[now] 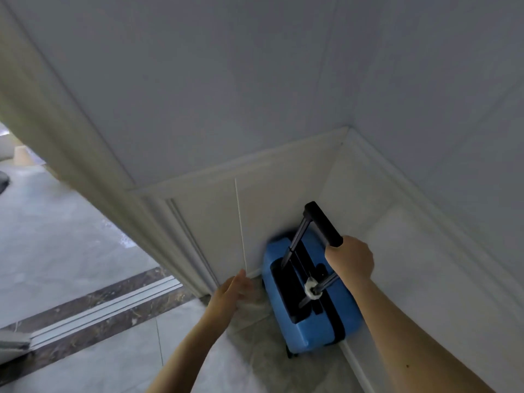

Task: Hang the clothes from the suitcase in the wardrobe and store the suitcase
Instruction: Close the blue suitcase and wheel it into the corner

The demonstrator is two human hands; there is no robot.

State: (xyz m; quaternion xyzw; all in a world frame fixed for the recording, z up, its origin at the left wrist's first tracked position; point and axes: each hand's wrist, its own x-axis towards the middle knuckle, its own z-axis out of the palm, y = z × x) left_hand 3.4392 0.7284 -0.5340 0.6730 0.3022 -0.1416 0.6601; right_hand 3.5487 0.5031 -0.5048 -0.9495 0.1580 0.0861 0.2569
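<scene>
fingers of the right hand [350, 260] curl round the end of the black telescopic handle [323, 224], which stands extended so the blue suitcase [309, 299] can be steered from standing height. the suitcase stands upright on the tiled floor [181, 347], tucked into the corner where two white panelled walls [286, 194] meet, a likely storage spot. the left hand [231, 295] hovers just beside it with fingers straight, holding nothing, perhaps ready to steady the case; it is blurred.

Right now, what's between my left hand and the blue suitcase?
Nothing solid: in the head view, only bare tiled floor and white skirting separate the left hand from the blue suitcase.
</scene>
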